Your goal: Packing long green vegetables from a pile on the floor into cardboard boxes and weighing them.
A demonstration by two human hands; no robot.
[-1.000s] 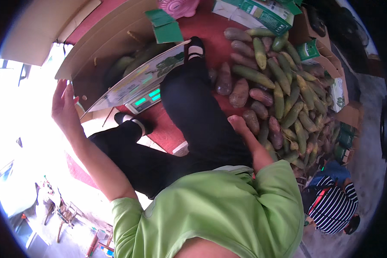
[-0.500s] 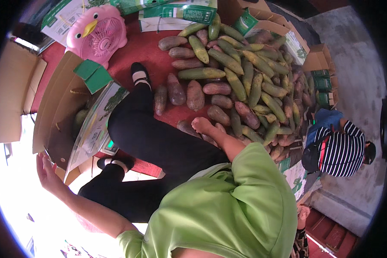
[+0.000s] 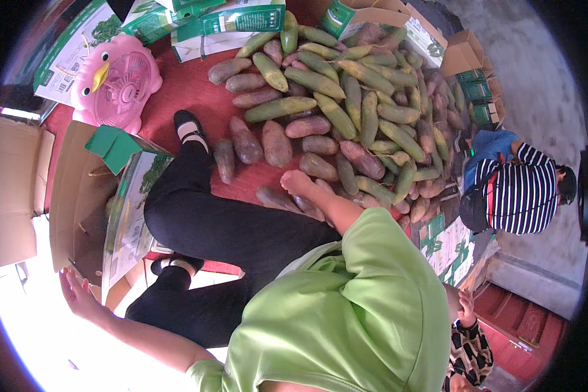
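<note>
My left hand (image 3: 78, 295) is at the far left with its fingers apart and nothing in it, by the near end of an open cardboard box (image 3: 72, 196). Whether it touches the box I cannot tell. Beyond my bent knee, my right hand (image 3: 298, 183) hovers at the near edge of a heap of long radishes. Its fingers are curled in, and no thing shows in them. Closest to it lie a dark purplish radish (image 3: 277, 198) and a brownish one (image 3: 319, 167). Longer green radishes (image 3: 336, 116) cover the middle of the heap. Inside the box, most is hidden.
A pink animal-shaped fan (image 3: 121, 81) stands at the back left on the red floor (image 3: 183, 81). Green and white cartons (image 3: 228, 26) lie behind the heap. A person in a striped top (image 3: 519, 186) bends at the right. Another person's hand (image 3: 466, 307) shows at lower right.
The whole view has swung, so the heap and fan sit further left. Both my hands keep about the same poses. More of the other person's patterned sleeve shows at lower right.
</note>
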